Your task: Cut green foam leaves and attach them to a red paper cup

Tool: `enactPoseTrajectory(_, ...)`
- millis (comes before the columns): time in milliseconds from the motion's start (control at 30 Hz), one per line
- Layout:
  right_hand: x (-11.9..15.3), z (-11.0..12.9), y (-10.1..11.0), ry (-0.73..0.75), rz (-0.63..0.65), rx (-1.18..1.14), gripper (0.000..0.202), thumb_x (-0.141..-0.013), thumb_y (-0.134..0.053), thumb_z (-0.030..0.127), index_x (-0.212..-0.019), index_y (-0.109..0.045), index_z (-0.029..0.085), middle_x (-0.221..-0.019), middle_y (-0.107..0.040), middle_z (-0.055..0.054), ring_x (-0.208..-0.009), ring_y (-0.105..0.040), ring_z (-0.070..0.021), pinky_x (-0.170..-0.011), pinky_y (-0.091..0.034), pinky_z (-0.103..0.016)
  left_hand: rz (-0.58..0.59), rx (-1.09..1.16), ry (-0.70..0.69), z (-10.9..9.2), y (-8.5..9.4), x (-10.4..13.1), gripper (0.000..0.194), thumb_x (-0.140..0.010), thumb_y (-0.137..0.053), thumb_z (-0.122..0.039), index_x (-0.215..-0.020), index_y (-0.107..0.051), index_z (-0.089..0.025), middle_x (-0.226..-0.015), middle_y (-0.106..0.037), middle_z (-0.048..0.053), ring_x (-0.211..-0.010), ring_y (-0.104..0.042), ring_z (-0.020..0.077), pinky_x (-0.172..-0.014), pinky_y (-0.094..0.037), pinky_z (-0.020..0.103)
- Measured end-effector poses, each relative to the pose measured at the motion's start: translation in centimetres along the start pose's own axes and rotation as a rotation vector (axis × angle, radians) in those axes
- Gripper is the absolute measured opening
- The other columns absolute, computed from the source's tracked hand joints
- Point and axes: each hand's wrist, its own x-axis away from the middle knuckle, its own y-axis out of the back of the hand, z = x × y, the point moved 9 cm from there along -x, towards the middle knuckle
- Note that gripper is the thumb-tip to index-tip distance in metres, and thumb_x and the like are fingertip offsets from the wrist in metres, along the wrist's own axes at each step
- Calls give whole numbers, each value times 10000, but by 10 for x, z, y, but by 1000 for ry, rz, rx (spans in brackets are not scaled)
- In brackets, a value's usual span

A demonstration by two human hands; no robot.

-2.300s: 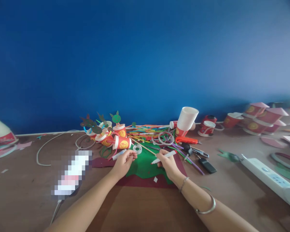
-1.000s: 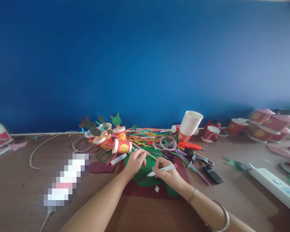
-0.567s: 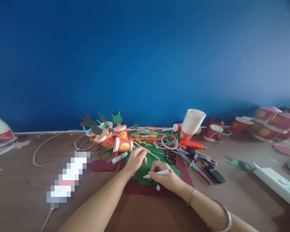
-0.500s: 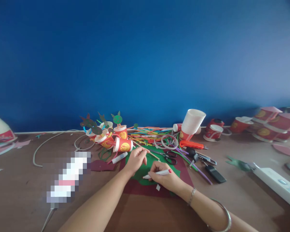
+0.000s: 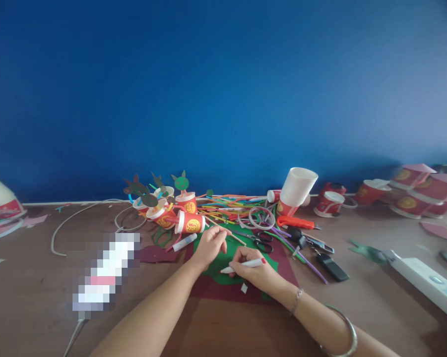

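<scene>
My right hand [image 5: 251,265] is closed around a white marker [image 5: 247,264] with a red end, tilted low over a green paper sheet [image 5: 228,263]. The marker's left tip is at or just above the paper; I cannot tell if it touches. My left hand [image 5: 211,245] is to the left, thumb and fingers pinched at a thin wooden stick [image 5: 238,239] that slants across the sheet. Beneath the green sheet lies a dark red paper [image 5: 223,293]. A small white scrap [image 5: 244,288] rests below my right hand. Black-handled scissors [image 5: 262,242] lie beyond both hands.
Red-and-white paper cups [image 5: 190,223] with paper animal heads stand back left, beside a glue stick [image 5: 184,242]. Colourful pipe cleaners [image 5: 226,203] spread along the wall. A tall cup stack [image 5: 297,186], an orange cutter [image 5: 295,222], keys [image 5: 332,267] and a power strip [image 5: 435,285] are right.
Almost nothing differs. My right hand and the marker have shifted very slightly; my left hand stays in place.
</scene>
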Motion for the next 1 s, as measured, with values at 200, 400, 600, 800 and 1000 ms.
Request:
enactPoseTrajectory(200,-3,-1,6,-18,-21,-112,216,-738,-595,349,-646,-502,177,-548,-641,3,-537,-599,-125,-461,-397,-195,-2,-18,-4,0,0,0,217,-815,-467,-340,-824,-592,-163,-420,-506,-58,-369,-355,70,-462,-280,201)
enactPoseTrajectory(400,0,-4,18,-10,-33,-82,259,-775,-567,405,-670,-549,170,-598,-662,-24,-490,-536,-101,-442,-358,-192,-17,-33,8,1,1,0,223,-812,-461,-343,-827,-590,-161,-414,-501,-56,-368,-350,73,-450,-273,200)
enactPoseTrajectory(600,-5,-13,33,-43,-111,-20,310,-745,-588,363,-542,-438,184,-460,-537,31,-442,-543,-104,-401,-325,-177,-35,-59,-8,1,4,0,231,-809,-460,-345,-840,-600,-164,-410,-493,-56,-383,-362,82,-444,-273,198)
enactPoseTrajectory(800,-11,-4,38,2,-107,-61,282,-743,-582,369,-581,-450,180,-488,-550,29,-463,-571,-107,-407,-334,-167,-63,-94,-36,0,8,-1,253,-808,-464,-369,-845,-606,-163,-413,-497,-54,-386,-382,87,-447,-284,203)
enactPoseTrajectory(1000,-3,-12,45,-36,-135,-13,289,-696,-594,316,-534,-387,195,-411,-508,53,-402,-577,-118,-370,-320,-158,-74,-115,-52,0,10,-2,242,-813,-460,-358,-833,-602,-162,-407,-496,-53,-394,-402,94,-447,-293,202)
